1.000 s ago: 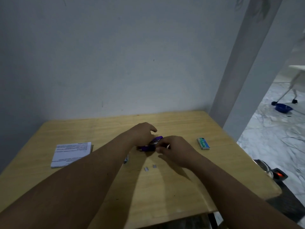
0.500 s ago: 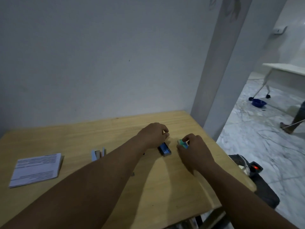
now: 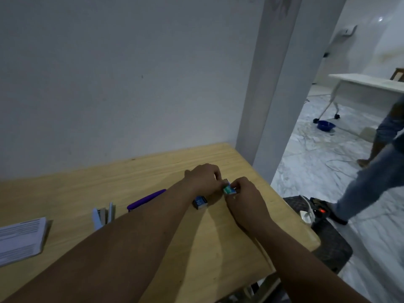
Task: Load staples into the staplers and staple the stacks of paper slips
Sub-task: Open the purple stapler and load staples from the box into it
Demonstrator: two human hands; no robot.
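Both hands meet at the right side of the wooden table [image 3: 153, 171]. My left hand [image 3: 203, 179] and my right hand [image 3: 244, 196] pinch a small green staple box [image 3: 229, 189] between their fingertips, just above the tabletop. A blue staple box [image 3: 200, 202] lies beside my left wrist. A purple stapler [image 3: 145, 201] lies further left, partly hidden by my left forearm. A pale blue stapler [image 3: 104, 216] stands opened up left of it. A stack of printed paper slips [image 3: 20, 239] lies at the left edge.
The table's right edge runs close to my right hand. Beyond it stand a dark stool [image 3: 328, 243] with a power strip [image 3: 317, 209] and a person's legs in jeans [image 3: 371, 171]. A wall backs the table.
The purple stapler has left my hands and lies on the table. My right hand picked up the green staple box and my left hand joined it. My view swung right.
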